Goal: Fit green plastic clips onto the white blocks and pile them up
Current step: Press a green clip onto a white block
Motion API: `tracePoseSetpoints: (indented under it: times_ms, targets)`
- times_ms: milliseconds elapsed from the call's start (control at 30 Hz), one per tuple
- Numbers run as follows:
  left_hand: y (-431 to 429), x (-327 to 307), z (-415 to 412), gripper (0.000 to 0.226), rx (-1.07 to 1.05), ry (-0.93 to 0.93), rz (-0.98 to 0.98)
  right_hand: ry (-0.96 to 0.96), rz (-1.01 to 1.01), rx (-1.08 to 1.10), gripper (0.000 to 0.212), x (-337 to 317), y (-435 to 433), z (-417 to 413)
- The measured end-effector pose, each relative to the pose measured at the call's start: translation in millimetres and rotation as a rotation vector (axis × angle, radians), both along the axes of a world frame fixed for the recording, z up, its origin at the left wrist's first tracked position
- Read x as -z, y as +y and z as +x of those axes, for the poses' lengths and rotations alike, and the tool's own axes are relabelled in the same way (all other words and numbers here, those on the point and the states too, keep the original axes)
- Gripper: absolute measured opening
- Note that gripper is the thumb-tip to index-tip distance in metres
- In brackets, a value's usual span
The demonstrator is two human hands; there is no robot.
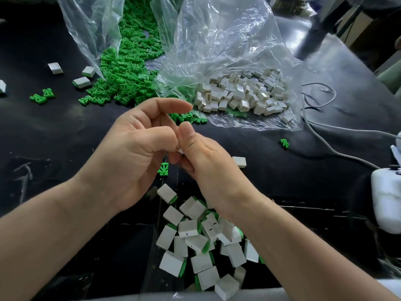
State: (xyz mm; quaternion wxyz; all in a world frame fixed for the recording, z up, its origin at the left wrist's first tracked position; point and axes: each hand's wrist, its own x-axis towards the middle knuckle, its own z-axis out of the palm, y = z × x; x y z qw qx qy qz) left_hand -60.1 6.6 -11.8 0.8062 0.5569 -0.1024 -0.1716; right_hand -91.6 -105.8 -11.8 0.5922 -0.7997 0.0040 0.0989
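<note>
Both hands meet above the black table (54,131), just beyond the near heap of finished white rectangular plastic blocks with green clips fitted (201,242).

Left hand (132,153): palm turned inward, fingers (173,107) curled loosely, index arched forward over the meeting point, thumb pressed toward the right hand. Whether it grips anything cannot be told; the contact area is hidden.

Right hand (204,157): fingers drawn together, thumb upright against the left thumb. A small white corner of a block (180,151) shows between the two hands at the thumb base, so the right fingers are clamped on a white block. No clip is visible on it from this angle.

Relative to the near heap:
- One loose green plastic clip (163,169) lies on the table just beyond it, under the left hand.
- One bare white block (239,161) lies beyond it, beside the right hand.
- Farther beyond, a clear plastic bag of white blocks (240,92) lies open on the table.
- Beyond and leftward, a second clear bag spills a large pile of green clips (125,72).
- Far left, a few stray fitted blocks (81,82) and two green clips (42,96).
- To the right, grey cables (338,148) and a white plastic device (386,198) at the table edge.
</note>
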Motion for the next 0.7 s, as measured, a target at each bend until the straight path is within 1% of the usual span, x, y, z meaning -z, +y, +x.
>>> tracePoseSetpoints:
  times_ms: [400,433,533,567,700]
  targets:
    - [-0.8,0.1,1.2,0.040,-0.002,-0.006,-0.023,0.000,0.026,-0.005,0.041,0.5,-0.7,0.3]
    - [-1.2,-0.7,0.9,0.041,0.000,-0.007,-0.026,0.008,0.050,-0.015,0.041,-0.5,-1.7,0.5]
    - [-1.5,-3.3,-0.5,0.041,0.007,-0.012,-0.034,0.071,0.268,-0.041,0.043,-3.3,-5.8,0.3]
    - [-0.8,-3.6,-0.3,0.042,0.008,-0.015,-0.032,0.099,0.309,-0.056,0.044,-3.1,-7.0,1.0]
    - [2.1,-1.7,2.7,0.044,-0.009,-0.014,-0.017,0.203,0.356,-0.110,0.044,0.1,-11.5,4.6]
